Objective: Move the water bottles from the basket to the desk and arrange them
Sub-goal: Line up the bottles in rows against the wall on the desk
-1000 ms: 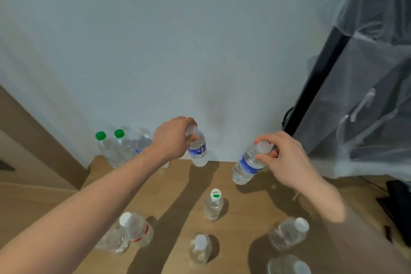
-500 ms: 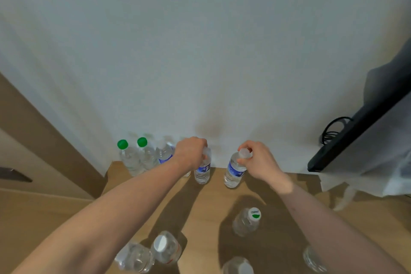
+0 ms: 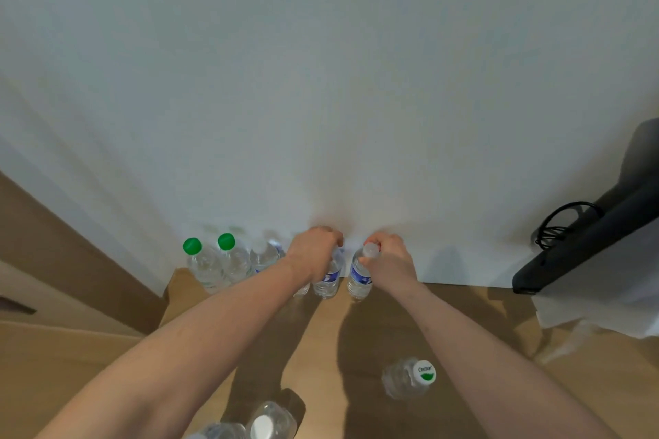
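A: Head view: the left hand (image 3: 313, 253) grips one blue-label bottle (image 3: 327, 280) by its top, the right hand (image 3: 388, 260) pinches the cap of another (image 3: 359, 278), both at the desk (image 3: 445, 317) back edge.

B: Set them upright, just beside the green-capped bottles (image 3: 214, 264), bases flat, then let go.

Two clear water bottles with blue labels stand upright side by side at the desk's (image 3: 445, 314) far edge, the left bottle (image 3: 328, 278) gripped from above by the left hand (image 3: 313, 249), the right bottle (image 3: 360, 276) pinched at its white cap by the right hand (image 3: 390, 257). Left of the hands, two green-capped bottles (image 3: 205, 265) stand in the row; nearer, a green-and-white-capped bottle (image 3: 408, 378) stands under the right forearm.
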